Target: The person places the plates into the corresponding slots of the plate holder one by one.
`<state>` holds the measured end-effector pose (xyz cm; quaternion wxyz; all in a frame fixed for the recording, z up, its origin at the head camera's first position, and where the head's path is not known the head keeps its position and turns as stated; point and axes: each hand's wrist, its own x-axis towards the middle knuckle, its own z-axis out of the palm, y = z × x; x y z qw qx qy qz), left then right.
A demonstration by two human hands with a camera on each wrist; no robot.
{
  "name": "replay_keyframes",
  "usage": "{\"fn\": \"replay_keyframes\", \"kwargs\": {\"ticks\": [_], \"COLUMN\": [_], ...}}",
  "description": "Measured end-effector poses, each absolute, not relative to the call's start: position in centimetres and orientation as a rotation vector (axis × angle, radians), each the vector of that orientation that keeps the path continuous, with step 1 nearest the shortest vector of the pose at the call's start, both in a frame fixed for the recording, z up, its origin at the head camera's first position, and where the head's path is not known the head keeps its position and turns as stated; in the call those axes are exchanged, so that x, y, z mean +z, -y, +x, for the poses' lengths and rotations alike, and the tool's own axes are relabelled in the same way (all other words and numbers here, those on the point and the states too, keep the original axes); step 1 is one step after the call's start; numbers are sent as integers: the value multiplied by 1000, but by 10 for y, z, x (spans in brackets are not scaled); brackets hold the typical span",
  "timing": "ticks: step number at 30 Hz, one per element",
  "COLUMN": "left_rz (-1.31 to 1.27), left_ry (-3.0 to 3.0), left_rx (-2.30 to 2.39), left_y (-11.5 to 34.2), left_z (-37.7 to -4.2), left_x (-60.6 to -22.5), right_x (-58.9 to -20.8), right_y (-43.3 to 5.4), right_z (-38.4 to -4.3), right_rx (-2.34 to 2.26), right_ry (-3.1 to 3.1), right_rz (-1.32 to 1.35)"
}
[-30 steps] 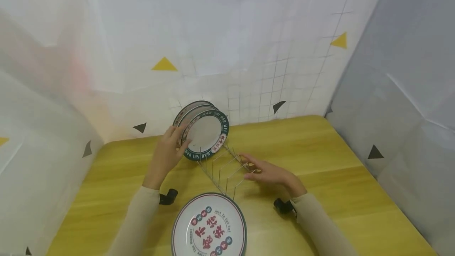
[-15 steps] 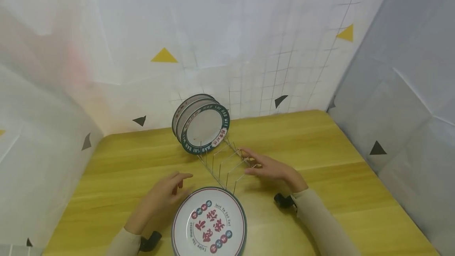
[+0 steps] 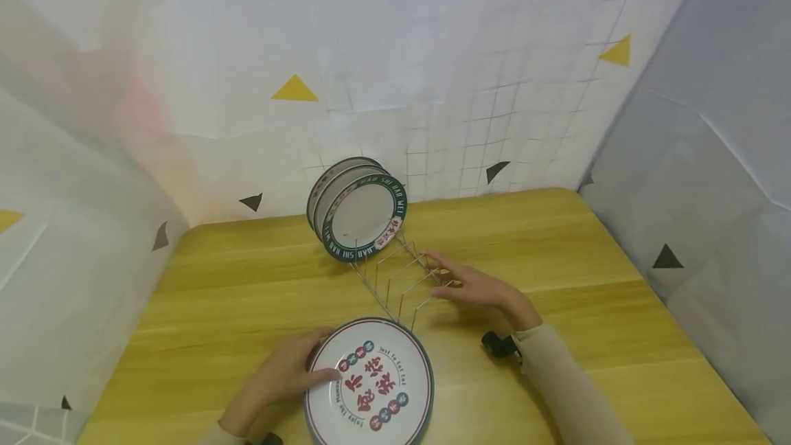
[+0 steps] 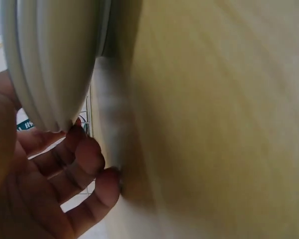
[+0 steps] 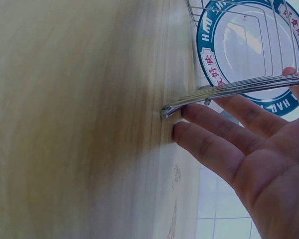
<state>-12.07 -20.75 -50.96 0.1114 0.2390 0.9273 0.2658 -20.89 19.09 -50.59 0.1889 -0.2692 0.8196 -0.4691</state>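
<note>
A stack of round white plates (image 3: pixel 402 362) with red characters lies near the front of the table. My left hand (image 3: pixel 278 376) is at its left side, thumb over the top plate's face. In the left wrist view, the curled fingers (image 4: pixel 89 154) meet the lower edge of several stacked rims (image 4: pixel 50 64). Behind the stack stands a metal wire dish rack (image 5: pixel 239 88). My right hand (image 3: pixel 476 287) rests at the rack's right side, its fingers loosely extended and touching the rail. Green-rimmed plates (image 3: pixel 364 215) stand upright in the rack's far end.
The yellow wood-grain table (image 3: pixel 235 287) ends at a pale back wall (image 3: pixel 247 163). A grey wall (image 3: pixel 729 156) closes the right side. A black wrist-camera mount (image 3: pixel 497 344) sits under the right forearm.
My left hand has left the upright plates in the rack, come back toward the front and taken the edge of the stack. My right hand has stayed by the rack.
</note>
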Motion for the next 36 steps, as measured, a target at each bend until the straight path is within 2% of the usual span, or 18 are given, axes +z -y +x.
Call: {"fn": "replay_keyframes", "kwargs": {"ticks": [18, 31, 36], "left_rz": [490, 613, 788], "left_ry": [-2799, -2685, -2706], "left_rx": [904, 1185, 1260], "left_y": [207, 201, 199], "left_z": [-119, -124, -127], "left_x": [-488, -463, -455], "right_x": [-506, -506, -506], "right_y": [-191, -192, -192], "right_z": [-209, -208, -208], "right_rx": [-1341, -1330, -1335], "right_ry": [-2298, -2309, -2301], "right_rz": [-773, -774, -777]}}
